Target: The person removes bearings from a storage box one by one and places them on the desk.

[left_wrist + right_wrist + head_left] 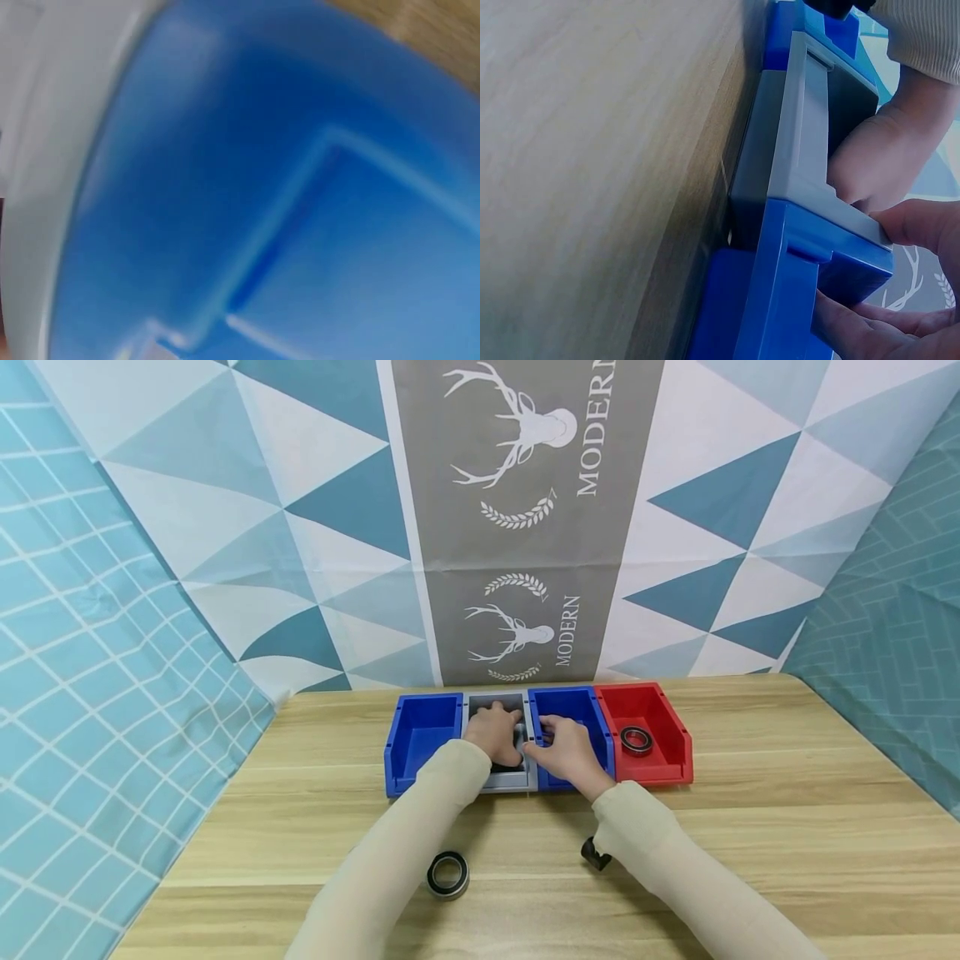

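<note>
My left hand (492,733) reaches down into the grey bin (512,782); its fingertips and whatever they touch are hidden. My right hand (567,750) is at the neighbouring blue bin (555,779). In the right wrist view, its thumb (911,223) lies on the edge where the grey and blue bins meet, with the fingers (855,330) inside the blue bin, so it pinches the adjoining side walls. Another blue bin (425,745) fills the blurred left wrist view. A ball bearing (636,741) lies in the red bin (670,772).
The bins stand in a row against the patterned backdrop (517,527). A second bearing (447,875) rests on the wooden table (300,827) beside the left sleeve. A small black piece (595,853) lies partly under the right sleeve.
</note>
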A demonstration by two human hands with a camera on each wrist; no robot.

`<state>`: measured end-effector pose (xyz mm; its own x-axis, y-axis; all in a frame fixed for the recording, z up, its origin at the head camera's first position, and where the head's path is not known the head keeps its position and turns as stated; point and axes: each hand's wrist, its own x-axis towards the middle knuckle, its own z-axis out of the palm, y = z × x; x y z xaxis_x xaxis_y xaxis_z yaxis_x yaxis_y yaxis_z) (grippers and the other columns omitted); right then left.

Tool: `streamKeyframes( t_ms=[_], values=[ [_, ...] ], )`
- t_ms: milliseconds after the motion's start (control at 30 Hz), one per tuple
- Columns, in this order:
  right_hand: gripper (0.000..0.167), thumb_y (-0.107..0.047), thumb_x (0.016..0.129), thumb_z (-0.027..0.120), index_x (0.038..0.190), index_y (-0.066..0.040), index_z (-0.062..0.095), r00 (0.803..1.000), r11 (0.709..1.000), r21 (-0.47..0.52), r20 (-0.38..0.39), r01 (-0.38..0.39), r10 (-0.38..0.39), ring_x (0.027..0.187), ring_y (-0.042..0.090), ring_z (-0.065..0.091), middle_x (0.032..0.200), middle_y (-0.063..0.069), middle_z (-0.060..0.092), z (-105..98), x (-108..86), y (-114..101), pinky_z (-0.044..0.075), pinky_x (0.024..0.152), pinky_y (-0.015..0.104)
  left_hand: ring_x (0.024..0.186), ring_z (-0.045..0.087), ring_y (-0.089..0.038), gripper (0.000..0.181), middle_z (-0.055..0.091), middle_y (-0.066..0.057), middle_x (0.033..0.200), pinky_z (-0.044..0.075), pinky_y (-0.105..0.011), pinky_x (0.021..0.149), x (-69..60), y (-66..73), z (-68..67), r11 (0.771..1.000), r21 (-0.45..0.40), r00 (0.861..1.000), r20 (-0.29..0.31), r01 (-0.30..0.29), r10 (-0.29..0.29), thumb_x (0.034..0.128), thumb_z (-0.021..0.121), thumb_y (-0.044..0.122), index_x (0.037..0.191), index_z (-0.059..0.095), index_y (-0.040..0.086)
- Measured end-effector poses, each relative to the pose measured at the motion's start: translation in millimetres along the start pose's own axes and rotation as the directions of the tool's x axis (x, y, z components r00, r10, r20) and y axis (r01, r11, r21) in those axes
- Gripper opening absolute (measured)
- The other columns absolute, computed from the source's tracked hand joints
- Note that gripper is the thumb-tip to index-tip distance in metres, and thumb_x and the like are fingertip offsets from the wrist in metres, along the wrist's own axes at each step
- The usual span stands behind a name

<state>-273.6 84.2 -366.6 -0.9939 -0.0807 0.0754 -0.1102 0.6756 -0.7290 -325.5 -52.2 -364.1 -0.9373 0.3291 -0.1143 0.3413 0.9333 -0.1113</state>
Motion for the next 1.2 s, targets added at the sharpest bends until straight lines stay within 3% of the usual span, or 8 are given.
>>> streamKeyframes(
  t_ms=[333, 700, 1200],
  values=[
    [0.058, -0.022, 0.086, 0.07, 0.134, 0.004, 0.051, 1.0, 1.0, -0.019, -0.015, 0.004, -0.004, 0.115, 0.034, 0.062, 0.131, 0.022, 0.059, 0, -1.0, -2, 0.052, 0.093, 0.044, 0.114, 0.059, -0.036, 0.075, 0.052, -0.017, 0.137, 0.054, -0.044, 0.091, -10.1, -4.5, -7.0, 0.998, -0.004, 0.996, -0.055, -0.064, 0.064, 0.0765, 0.069, 0.04, 0.143, 0.045, 0.018],
    [0.057, -0.022, 0.086, 0.069, 0.134, 0.004, 0.051, 1.0, 1.0, -0.019, -0.014, 0.01, -0.01, 0.115, 0.035, 0.062, 0.131, 0.022, 0.059, 1, -1.9, -2, 0.052, 0.092, 0.045, 0.116, 0.057, -0.037, 0.073, 0.05, -0.017, 0.138, 0.053, -0.047, 0.093, -24.6, -6.2, -12.0, 0.993, -0.021, 0.991, -0.071, -0.118, 0.116, 0.0769, 0.071, 0.04, 0.142, 0.046, 0.02],
    [0.059, -0.024, 0.086, 0.069, 0.135, 0.003, 0.05, 1.0, 0.999, -0.046, -0.014, -0.006, 0.005, 0.115, 0.036, 0.062, 0.131, 0.023, 0.059, 2, -2.2, -1, 0.053, 0.091, 0.046, 0.127, 0.052, -0.038, 0.074, 0.044, -0.016, 0.147, 0.053, -0.048, 0.092, -44.1, -3.0, -18.3, 0.982, 0.005, 0.973, -0.135, -0.189, 0.188, 0.0796, 0.068, 0.044, 0.145, 0.042, 0.022]
  ],
)
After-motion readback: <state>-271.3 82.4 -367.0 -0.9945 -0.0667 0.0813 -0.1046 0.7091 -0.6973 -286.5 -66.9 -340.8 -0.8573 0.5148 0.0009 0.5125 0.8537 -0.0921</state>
